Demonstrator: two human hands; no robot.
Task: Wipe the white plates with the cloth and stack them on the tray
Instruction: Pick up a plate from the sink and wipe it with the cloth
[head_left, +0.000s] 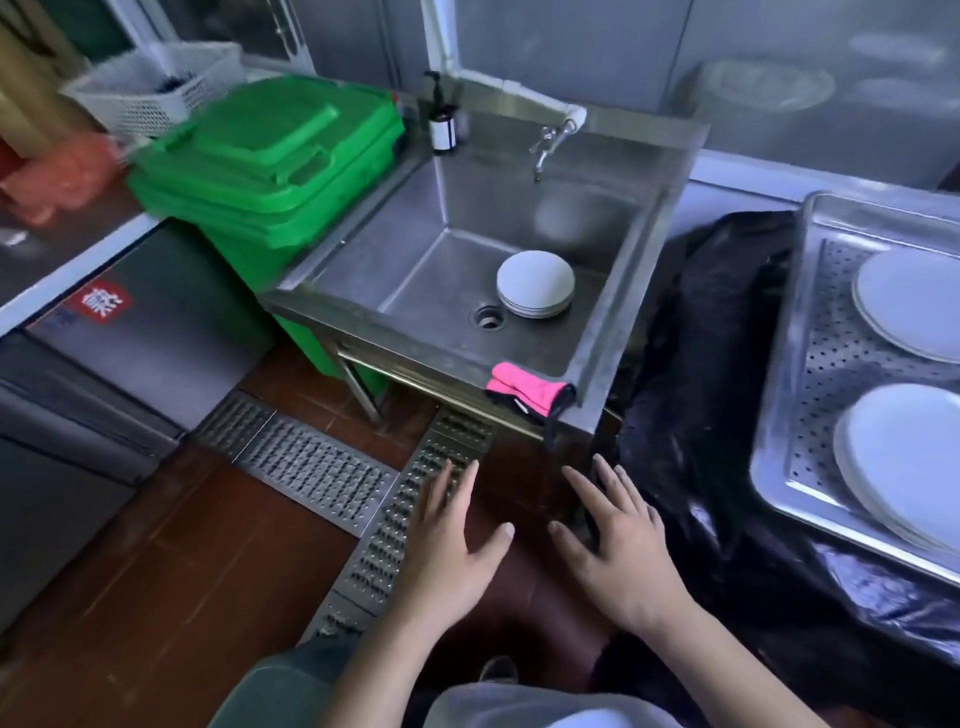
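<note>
A small stack of white plates (535, 283) lies in the steel sink (415, 270), right of the drain. A pink cloth (524, 387) hangs over the sink's front rim. On the right, a perforated steel tray (826, 338) holds two stacks of white plates, one at the back (914, 306) and one at the front (904, 457). My left hand (447, 545) and my right hand (618, 551) hover below the sink's front edge with fingers spread, palms down, holding nothing.
A green lidded bin (270, 161) stands left of the sink. A tap (550, 137) and a dark bottle (441, 122) sit at the sink's back. Black plastic sheeting (711, 364) lies under the tray. Floor drain grates (311, 467) run below.
</note>
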